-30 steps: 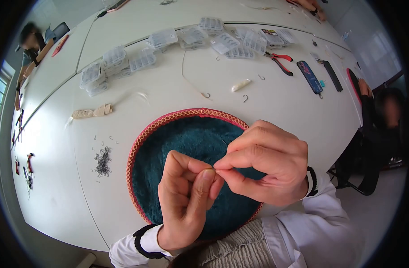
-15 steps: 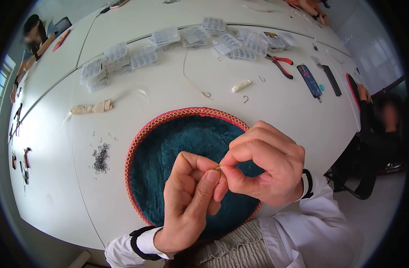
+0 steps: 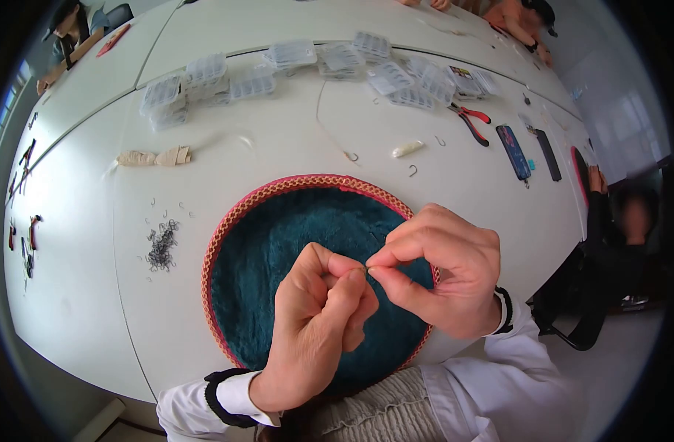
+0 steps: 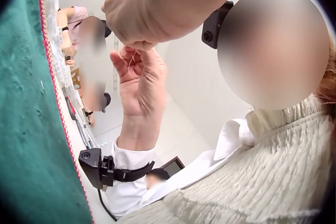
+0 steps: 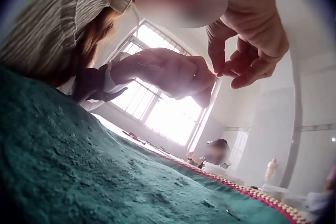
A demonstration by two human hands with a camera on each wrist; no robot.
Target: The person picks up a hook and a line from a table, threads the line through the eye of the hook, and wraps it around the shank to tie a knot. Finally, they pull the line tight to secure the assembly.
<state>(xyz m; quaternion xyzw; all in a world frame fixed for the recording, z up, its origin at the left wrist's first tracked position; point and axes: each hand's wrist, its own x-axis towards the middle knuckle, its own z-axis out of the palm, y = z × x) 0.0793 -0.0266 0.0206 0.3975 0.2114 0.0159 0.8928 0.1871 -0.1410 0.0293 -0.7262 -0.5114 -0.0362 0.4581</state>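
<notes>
My left hand (image 3: 311,331) has its thumb and forefinger pinched together on a tiny tan thing, mostly hidden by the fingertips. Meeting it tip to tip, my right hand (image 3: 451,272) pinches a thin pale line (image 4: 132,58), which shows as fine strands across the fingers in the left wrist view. I cannot tell whether a hook is on it. Both hands are held above a round teal plush mat (image 3: 259,280) with a raised red and gold braided rim. Left of the mat lies a pile of small dark fish hooks (image 3: 161,247).
Clear plastic boxes (image 3: 252,82) stand in a row across the table. Red-handled pliers (image 3: 471,121), a phone-like blue case (image 3: 513,153), a cloth-wrapped bundle (image 3: 154,156), a small white roll (image 3: 407,149) and a larger hook (image 3: 413,171) lie around the mat. Other people sit around the tables.
The head view has shifted, showing more of the far side. My hands stay together over the mat, their meeting fingertips slightly farther up and right in view; the tan thing shows less.
</notes>
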